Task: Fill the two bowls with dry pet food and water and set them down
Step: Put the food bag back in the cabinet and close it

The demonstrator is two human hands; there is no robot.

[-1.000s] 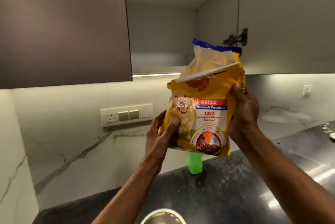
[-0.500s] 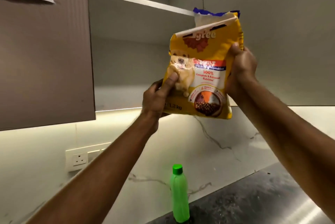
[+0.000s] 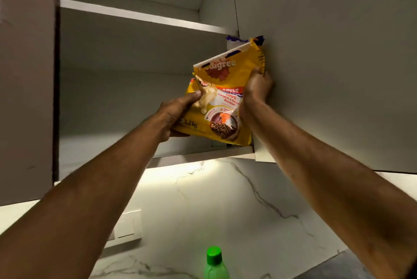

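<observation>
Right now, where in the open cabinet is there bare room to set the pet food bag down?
The lower shelf is bare left of the pet food bag, up to the cabinet's left wall. It is crowded at the right wall, where the right hand is wedged; the left hand holds the bag's left edge.

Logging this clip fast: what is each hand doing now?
Left hand: grips the pet food bag.
Right hand: grips the same bag.

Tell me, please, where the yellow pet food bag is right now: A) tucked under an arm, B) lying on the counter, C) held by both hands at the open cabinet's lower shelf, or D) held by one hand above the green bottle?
C: the left hand and right hand both grip the yellow pet food bag at the open cabinet's lower shelf.
</observation>
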